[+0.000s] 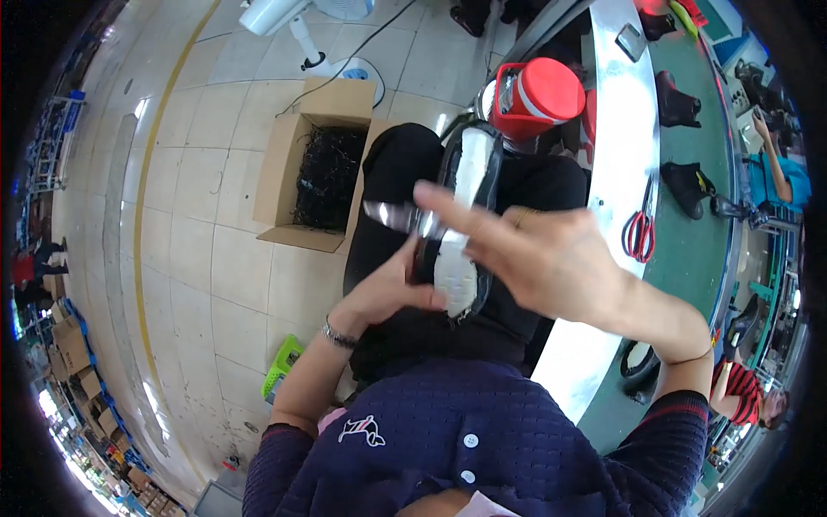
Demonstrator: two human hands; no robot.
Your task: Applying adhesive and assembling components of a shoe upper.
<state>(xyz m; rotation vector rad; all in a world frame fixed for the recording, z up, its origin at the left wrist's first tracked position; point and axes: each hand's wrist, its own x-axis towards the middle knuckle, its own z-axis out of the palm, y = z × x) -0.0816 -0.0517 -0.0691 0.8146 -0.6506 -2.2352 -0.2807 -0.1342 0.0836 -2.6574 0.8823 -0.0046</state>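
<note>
Head view: one black shoe (471, 168), sole-up, gripped in the left hand (385, 290); knife (389, 215), just beyond it, pinched in the blurred right hand (556, 258). Pale underside exposed, edge frayed beside the left thumb; I judge trimming unfinished.

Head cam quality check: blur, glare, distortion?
Head view: right hand motion-blurred, mainly at the fingers; blade shows a bright glint. Head view: glare whitens the metal bench strip. Head view: fisheye bows the yellow floor line, with dark corners; the shirt logo looks fairly sharp.
</note>
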